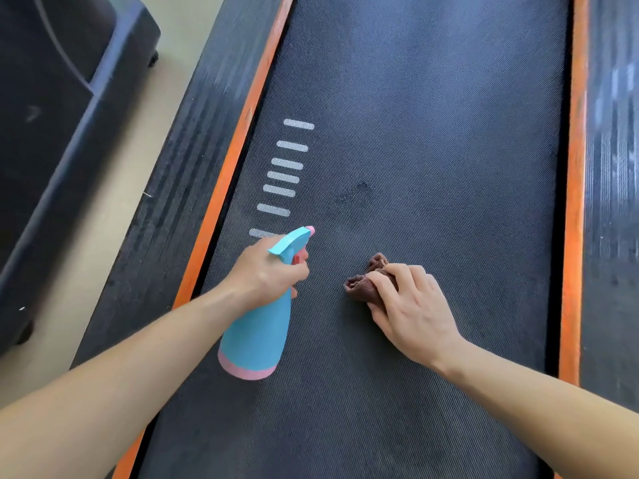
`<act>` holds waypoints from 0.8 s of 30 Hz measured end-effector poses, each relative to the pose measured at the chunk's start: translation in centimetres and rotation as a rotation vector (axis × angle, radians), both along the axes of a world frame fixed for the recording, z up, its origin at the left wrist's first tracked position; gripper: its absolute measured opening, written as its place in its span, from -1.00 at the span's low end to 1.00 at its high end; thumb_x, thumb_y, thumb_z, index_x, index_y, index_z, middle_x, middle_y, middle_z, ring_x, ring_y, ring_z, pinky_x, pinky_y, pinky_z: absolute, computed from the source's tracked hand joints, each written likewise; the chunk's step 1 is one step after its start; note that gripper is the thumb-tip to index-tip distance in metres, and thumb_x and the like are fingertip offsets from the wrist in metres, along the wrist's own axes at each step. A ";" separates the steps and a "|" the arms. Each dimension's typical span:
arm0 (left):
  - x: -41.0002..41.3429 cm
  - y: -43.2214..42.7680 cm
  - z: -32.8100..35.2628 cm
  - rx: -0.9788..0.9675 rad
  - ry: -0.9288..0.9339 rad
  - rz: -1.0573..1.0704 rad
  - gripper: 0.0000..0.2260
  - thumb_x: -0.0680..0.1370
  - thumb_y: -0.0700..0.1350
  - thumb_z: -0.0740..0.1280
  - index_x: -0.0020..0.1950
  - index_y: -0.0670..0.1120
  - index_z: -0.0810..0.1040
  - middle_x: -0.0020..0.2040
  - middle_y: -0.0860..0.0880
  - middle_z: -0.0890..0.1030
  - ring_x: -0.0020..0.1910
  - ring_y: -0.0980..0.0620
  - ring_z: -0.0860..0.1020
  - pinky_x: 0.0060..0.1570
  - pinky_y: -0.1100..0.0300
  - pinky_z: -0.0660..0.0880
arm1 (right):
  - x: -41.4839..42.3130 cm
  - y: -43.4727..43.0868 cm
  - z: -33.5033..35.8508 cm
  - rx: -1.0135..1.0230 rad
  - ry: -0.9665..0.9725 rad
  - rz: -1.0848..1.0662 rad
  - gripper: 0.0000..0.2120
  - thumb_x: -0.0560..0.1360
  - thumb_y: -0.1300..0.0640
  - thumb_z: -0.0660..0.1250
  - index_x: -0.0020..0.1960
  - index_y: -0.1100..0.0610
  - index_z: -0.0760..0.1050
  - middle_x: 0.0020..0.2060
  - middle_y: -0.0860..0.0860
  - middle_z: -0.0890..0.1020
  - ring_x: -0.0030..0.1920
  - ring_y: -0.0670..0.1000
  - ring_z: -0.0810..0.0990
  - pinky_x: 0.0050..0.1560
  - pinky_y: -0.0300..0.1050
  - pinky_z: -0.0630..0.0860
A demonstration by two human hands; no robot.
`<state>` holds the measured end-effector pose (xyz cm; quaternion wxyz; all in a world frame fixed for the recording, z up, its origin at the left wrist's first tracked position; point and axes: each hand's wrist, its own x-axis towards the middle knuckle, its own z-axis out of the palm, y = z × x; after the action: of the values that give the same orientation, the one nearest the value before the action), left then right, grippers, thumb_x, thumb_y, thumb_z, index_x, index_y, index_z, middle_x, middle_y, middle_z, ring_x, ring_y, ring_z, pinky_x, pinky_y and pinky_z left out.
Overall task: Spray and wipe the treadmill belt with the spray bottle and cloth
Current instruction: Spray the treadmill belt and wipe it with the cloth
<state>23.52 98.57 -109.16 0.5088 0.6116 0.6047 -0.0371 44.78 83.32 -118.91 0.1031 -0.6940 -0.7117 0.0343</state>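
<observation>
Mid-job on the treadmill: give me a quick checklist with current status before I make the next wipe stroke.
1. Left hand grips the spray bottle at its neck: ok.
2. Nozzle points forward, away from the other hand: ok.
3. Right hand holds the bunched cloth down on the belt: ok.
4. Dark damp patch ahead of the cloth wiped: not ok.
5. Liquid left in the opaque bottle: cannot tell.
6. Belt ahead free of objects: ok.
</observation>
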 end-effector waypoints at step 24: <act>-2.1 4.4 -0.7 0.088 -0.128 0.232 -0.75 0.56 -0.22 0.42 0.19 0.03 0.70 -0.04 -0.01 0.72 -0.32 -0.07 0.73 -0.11 0.12 0.62 | -2.3 10.9 -0.5 0.000 -0.058 0.288 -0.66 0.56 -0.16 0.28 0.17 0.07 0.51 0.08 0.15 0.53 -0.01 0.22 0.47 -0.12 0.14 0.49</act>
<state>21.39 102.96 -109.90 0.5200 0.5604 0.6387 0.0876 42.53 94.24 -119.41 0.0764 -0.5852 -0.8067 0.0287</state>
